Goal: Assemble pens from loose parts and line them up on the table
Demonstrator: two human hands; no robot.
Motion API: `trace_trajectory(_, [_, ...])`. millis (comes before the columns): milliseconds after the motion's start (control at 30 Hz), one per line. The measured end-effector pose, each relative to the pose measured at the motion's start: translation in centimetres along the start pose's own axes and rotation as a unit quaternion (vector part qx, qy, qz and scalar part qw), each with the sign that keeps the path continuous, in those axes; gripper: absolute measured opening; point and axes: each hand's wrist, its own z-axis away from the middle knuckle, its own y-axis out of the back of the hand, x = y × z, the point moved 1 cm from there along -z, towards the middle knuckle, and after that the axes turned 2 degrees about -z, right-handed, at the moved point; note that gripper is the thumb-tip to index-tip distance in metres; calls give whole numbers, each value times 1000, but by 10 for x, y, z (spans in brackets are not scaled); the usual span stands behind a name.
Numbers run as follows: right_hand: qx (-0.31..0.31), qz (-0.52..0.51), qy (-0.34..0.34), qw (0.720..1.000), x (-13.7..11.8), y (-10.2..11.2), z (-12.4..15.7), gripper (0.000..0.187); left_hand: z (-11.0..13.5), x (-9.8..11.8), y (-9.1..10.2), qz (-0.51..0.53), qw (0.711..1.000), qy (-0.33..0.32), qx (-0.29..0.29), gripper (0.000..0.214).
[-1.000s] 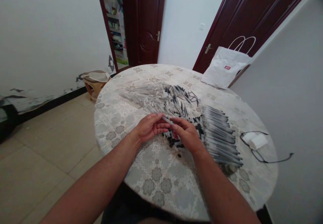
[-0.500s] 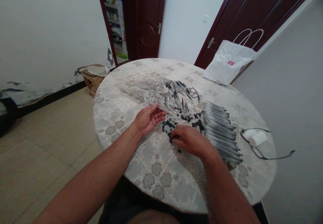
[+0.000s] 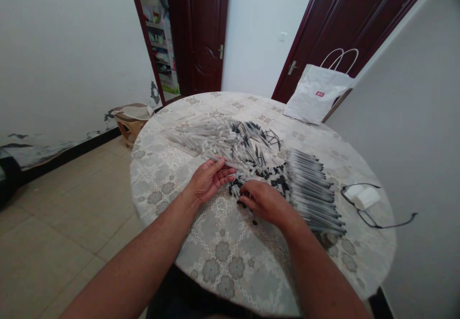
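My left hand (image 3: 212,179) is at the near edge of the pile, palm turned up, with a clear pen barrel pinched between thumb and fingers. To its right, my right hand (image 3: 264,201) reaches down to the tablecloth, fingertips drawn together beside small black pen parts (image 3: 235,185). Whatever the right fingertips pinch is too small and hidden to name. Beyond both hands spreads a heap of whitish pen barrels (image 3: 201,134), with thin dark refills (image 3: 260,134) at its right side. Past my right wrist lies a row of assembled-looking grey pens (image 3: 312,189) with dark ends.
The round table (image 3: 223,256) has a flowered cloth. Black-framed glasses (image 3: 373,225) lie at the right beside a white folded paper (image 3: 366,198). A white paper bag (image 3: 314,94) stands at the back right. A wooden stool (image 3: 131,122) is on the floor at the left.
The view has shifted slightly. Both hands stay almost in place; the right hand's fingertips are still low at the cloth by the black parts.
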Motion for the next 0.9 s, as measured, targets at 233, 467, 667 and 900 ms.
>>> trace_trajectory(233, [259, -336, -96, 900, 12, -17, -13, 22, 1, -2, 0, -23, 999, 2, -29, 21])
trace_trajectory(467, [291, -469, -140, 822, 8, -31, -23, 29, 1, -1, 0, -25, 999, -2, -40, 23])
trace_trajectory(667, [303, -459, -136, 824, 7, -31, -22, 25, 1, -3, 0, -26, 999, 1, -48, 24])
trace_trajectory(900, [294, -455, -132, 830, 6, -36, -22, 24, -1, -5, 3, -37, 998, -5, -58, 27])
